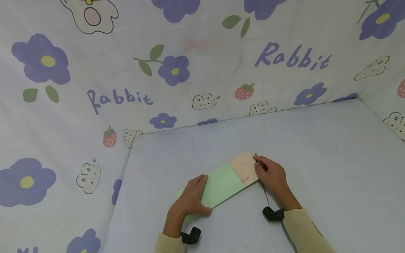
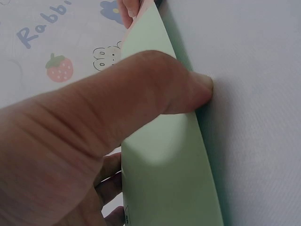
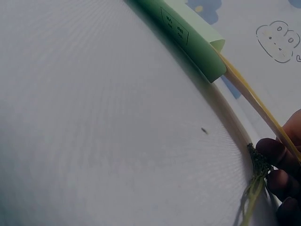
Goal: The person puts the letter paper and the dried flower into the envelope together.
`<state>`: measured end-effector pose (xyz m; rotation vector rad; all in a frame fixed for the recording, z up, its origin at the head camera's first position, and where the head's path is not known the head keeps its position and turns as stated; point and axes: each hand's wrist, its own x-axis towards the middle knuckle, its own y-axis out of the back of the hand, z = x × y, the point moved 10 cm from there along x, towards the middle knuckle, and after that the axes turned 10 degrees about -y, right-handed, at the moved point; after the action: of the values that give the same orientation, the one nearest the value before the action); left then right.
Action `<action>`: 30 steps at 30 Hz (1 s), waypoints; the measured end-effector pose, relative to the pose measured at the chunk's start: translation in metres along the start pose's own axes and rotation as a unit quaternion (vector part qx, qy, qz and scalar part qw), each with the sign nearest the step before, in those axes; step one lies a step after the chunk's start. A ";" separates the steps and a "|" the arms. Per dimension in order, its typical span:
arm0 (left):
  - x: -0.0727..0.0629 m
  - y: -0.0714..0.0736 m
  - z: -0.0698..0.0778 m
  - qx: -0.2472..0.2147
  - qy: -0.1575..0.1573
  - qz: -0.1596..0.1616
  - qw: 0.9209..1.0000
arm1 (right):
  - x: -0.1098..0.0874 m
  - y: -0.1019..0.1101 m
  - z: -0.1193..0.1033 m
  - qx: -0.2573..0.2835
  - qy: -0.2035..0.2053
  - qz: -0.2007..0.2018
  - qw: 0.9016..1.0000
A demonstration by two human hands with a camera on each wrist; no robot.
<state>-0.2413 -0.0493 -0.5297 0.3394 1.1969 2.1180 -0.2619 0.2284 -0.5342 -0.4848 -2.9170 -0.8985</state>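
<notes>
Left hand (image 1: 191, 196) grips green sleeve (image 1: 223, 184); right hand (image 1: 274, 174) pinches pale insert (image 1: 244, 168) partly inside

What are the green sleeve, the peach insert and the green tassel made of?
Green sleeve: probably matte card; thin walls curve at its open end.
Peach insert: matte, perhaps card or thin wood; its glare-free face settles neither.
Green tassel: likely dull thread, given fine strands.

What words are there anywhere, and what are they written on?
"Rabbit": purple, twice in the head view, on the patterned cloth.
Other purple letters there: cut off by picture edges.
Green cover: boxed print, too small to read.
Right sleeve: dark marks, too blurred to read.
</notes>
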 end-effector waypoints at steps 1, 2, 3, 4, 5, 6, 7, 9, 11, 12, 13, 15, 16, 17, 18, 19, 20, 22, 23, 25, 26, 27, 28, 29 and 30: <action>0.000 0.000 0.001 0.000 -0.002 0.001 1.000 | 0.000 0.000 0.000 0.000 0.000 0.000 1.000; 0.000 0.000 0.001 0.000 -0.002 0.000 1.000 | 0.000 0.000 0.000 -0.001 0.000 0.000 1.000; 0.000 0.000 0.001 0.001 -0.003 0.001 1.000 | 0.000 0.000 0.000 0.000 0.001 0.001 1.000; 0.000 0.001 0.001 0.001 -0.004 0.001 1.000 | 0.000 0.000 -0.001 -0.001 0.003 0.001 1.000; 0.000 0.001 0.001 0.003 -0.005 0.002 1.000 | 0.000 0.000 -0.001 0.000 0.005 0.002 1.000; 0.000 0.000 0.001 0.003 -0.005 0.001 1.000 | 0.000 0.001 -0.002 0.001 0.008 0.002 1.000; 0.001 0.000 0.001 0.004 -0.005 0.002 1.000 | 0.000 0.001 -0.003 0.001 0.011 0.003 1.000; 0.001 0.000 0.001 0.006 -0.005 0.003 1.000 | 0.000 0.001 -0.003 0.001 0.015 0.003 1.000; 0.001 0.001 0.001 0.006 -0.006 0.003 1.000 | 0.000 0.000 -0.002 0.001 0.015 0.003 1.000; 0.001 0.001 0.001 0.005 -0.005 0.003 1.000 | 0.001 0.000 -0.002 0.001 0.015 0.004 1.000; 0.001 0.001 0.001 0.005 -0.005 0.003 1.000 | 0.001 0.000 -0.001 0.002 0.014 0.004 1.000; 0.000 0.001 0.001 0.003 -0.004 0.004 1.000 | 0.001 0.000 -0.001 0.002 0.013 0.004 1.000; 0.000 0.001 0.001 0.004 -0.003 0.003 1.000 | 0.001 0.000 -0.001 0.001 0.014 0.004 1.000; 0.000 0.000 0.000 0.003 -0.004 0.003 1.000 | 0.000 0.000 -0.001 0.002 0.013 0.004 1.000; 0.000 0.000 0.000 0.004 -0.004 0.003 1.000 | 0.000 0.000 -0.001 0.002 0.013 0.004 1.000; 0.000 0.000 0.000 0.004 -0.005 0.003 1.000 | 0.000 0.000 -0.001 0.001 0.011 0.004 1.000; 0.000 -0.001 0.000 0.004 -0.006 0.004 1.000 | 0.000 0.000 -0.002 0.000 0.011 0.004 1.000; 0.000 -0.001 -0.001 0.007 -0.008 0.005 1.000 | 0.000 -0.001 -0.002 -0.001 0.008 0.003 1.000; 0.000 -0.001 -0.001 0.006 -0.010 0.006 1.000 | 0.000 -0.001 -0.001 -0.001 0.007 0.002 1.000; 0.001 0.000 0.000 0.006 -0.012 0.007 1.000 | 0.000 -0.001 -0.001 -0.002 0.007 0.002 1.000; 0.001 0.000 0.000 0.006 -0.012 0.007 1.000 | 0.000 -0.001 -0.001 -0.002 0.008 0.002 1.000; 0.001 0.000 0.000 0.006 -0.012 0.007 1.000 | 0.001 -0.001 -0.001 -0.002 0.008 0.002 1.000; 0.001 0.000 0.000 0.006 -0.012 0.006 1.000 | 0.001 -0.001 -0.001 -0.002 0.009 0.002 1.000; 0.001 0.000 0.000 0.006 -0.012 0.006 1.000 | 0.001 -0.001 -0.001 -0.002 0.010 0.003 1.000; 0.001 0.000 0.000 0.006 -0.011 0.006 1.000 | 0.001 -0.001 -0.001 -0.002 0.010 0.003 1.000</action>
<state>-0.2417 -0.0488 -0.5297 0.3750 1.1987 2.1119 -0.2631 0.2270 -0.5341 -0.4816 -2.8948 -0.9025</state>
